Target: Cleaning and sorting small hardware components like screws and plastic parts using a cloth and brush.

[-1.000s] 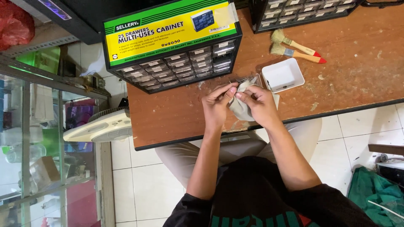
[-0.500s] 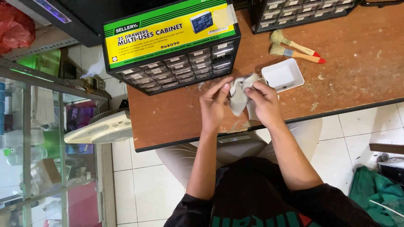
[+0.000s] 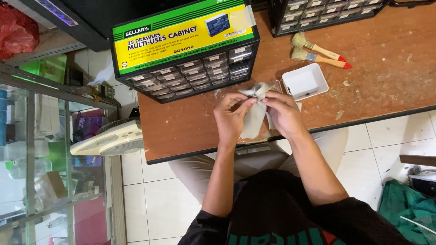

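Worn brown wood makes up the surface (image 3: 386, 81), which runs across the upper half of the head view above a floor of pale tiles (image 3: 150, 204). Near the surface's front edge, about midway along it, both hands meet over a small piece of grey cloth (image 3: 253, 120). The left hand (image 3: 230, 119) pinches the cloth's upper part between thumb and fingertips, and the right hand (image 3: 284, 113) grips the same bunched top from the other side, so the fingers of the two hands nearly touch. The cloth hangs down between the palms, and its lower end rests on the surface just short of the front edge.

Just beyond the right hand sits a shallow white rectangular tray (image 3: 305, 81), close to the cloth's top but apart from it. Farther back toward the surface's far edge lie two paintbrushes (image 3: 318, 52) with pale bristles and red-tipped wooden handles, side by side. Behind the left hand, toward the surface's far left corner, stands a black cabinet of small clear drawers (image 3: 195, 75), topped by a yellow and green printed card. A second drawer cabinet (image 3: 327, 16) sits at the far edge. Off the left edge, a white fan (image 3: 113, 138) lies beside a glass display case (image 3: 45, 159).
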